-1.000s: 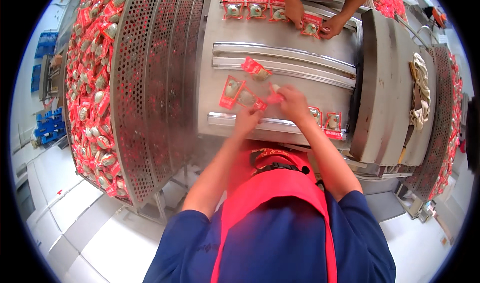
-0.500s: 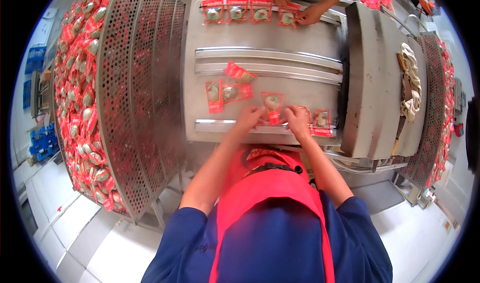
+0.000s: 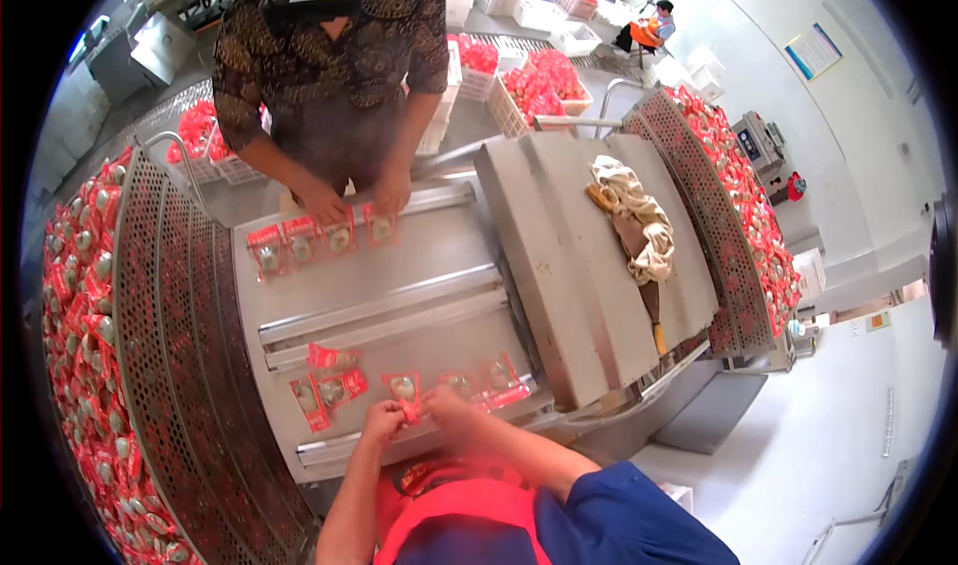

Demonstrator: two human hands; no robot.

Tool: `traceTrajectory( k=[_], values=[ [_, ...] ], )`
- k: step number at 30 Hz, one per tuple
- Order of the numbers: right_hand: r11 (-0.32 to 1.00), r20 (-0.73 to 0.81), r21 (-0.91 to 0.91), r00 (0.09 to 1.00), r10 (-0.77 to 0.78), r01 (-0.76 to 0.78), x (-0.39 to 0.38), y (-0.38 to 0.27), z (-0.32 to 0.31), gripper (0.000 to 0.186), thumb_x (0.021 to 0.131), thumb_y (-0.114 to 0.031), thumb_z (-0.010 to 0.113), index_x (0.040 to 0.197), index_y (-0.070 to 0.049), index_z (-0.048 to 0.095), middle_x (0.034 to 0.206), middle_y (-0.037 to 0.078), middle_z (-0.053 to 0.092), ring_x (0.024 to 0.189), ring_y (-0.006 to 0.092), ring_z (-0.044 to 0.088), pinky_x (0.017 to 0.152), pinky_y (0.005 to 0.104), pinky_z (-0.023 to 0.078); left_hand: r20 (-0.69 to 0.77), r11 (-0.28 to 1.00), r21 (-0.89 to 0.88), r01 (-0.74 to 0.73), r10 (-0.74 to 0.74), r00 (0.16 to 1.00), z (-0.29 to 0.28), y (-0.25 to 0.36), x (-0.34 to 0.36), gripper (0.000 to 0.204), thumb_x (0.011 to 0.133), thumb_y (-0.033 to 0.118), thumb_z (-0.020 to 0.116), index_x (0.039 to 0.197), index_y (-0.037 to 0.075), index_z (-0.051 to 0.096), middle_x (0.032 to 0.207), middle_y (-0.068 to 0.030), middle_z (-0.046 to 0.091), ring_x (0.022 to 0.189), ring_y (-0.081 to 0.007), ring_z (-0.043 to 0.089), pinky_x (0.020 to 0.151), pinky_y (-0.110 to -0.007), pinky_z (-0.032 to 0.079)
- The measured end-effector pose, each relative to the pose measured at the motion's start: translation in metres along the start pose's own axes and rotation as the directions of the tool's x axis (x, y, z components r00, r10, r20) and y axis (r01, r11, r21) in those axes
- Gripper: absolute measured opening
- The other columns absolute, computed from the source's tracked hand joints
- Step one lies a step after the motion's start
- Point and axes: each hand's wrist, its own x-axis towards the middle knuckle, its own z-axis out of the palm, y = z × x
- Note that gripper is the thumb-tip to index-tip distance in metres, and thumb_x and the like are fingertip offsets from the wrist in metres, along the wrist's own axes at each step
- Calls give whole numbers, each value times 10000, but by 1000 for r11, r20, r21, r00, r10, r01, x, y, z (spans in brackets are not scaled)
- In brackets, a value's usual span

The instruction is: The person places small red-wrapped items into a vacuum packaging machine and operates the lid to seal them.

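Pinching a red packet (image 3: 402,384) by the near edge of the surface (image 3: 384,275), the left hand (image 3: 382,422) sits beside the right hand (image 3: 448,405), whose blurred grip I cannot tell.

Red packet (image 3: 402,385) now between the hands (image 3: 381,422) (image 3: 448,405), nearer the front rail (image 3: 327,449)

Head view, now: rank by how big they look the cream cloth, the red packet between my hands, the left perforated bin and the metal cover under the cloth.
Largest to smallest:
1. Left perforated bin
2. Metal cover
3. Cream cloth
4. Red packet, clearly smallest
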Motion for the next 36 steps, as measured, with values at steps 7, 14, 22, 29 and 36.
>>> traceTrajectory(
  k=[7,14,22,29,36],
  values=[
    [756,-69,-613,937,-341,230,19,-41,-33,250,773,-196,709,970,-64,786,877,144,754,792,266,723,733,413,569,14,751,599,-277,337,942,-39,-16,41,251,802,288,743,923,69,763,800,-67,735,728,-186,690,624,-389,535],
    [795,-119,-578,945,-305,183,8,-46,-36,149,766,-104,682,866,-41,773,670,111,711,580,181,696,585,334,560,-79,971,215,-104,124,989,-16,28,3,132,738,38,764,840,-41,738,674,-103,707,516,-124,647,485,-291,540],
    [667,-88,-707,907,-413,235,-1,-44,-26,138,757,-76,666,839,-23,764,685,147,710,594,217,708,630,361,568,-151,862,502,-70,167,974,-17,22,-2,210,702,128,780,870,3,772,745,-150,735,619,-191,712,652,-334,583],
    [687,10,-683,944,-329,247,9,-45,-15,148,708,-96,672,807,-29,760,716,175,707,683,267,722,687,392,570,-55,686,724,-74,164,985,-30,30,-8,187,683,163,774,814,29,778,779,-154,737,768,-249,724,751,-380,563],
    [451,109,-853,934,-340,263,13,-47,-18,135,684,-111,668,736,-15,746,733,182,708,715,304,719,705,421,566,31,626,777,-64,63,998,-32,40,-6,213,729,241,739,793,41,771,754,-159,724,732,-266,723,747,-393,562]
  ],
)
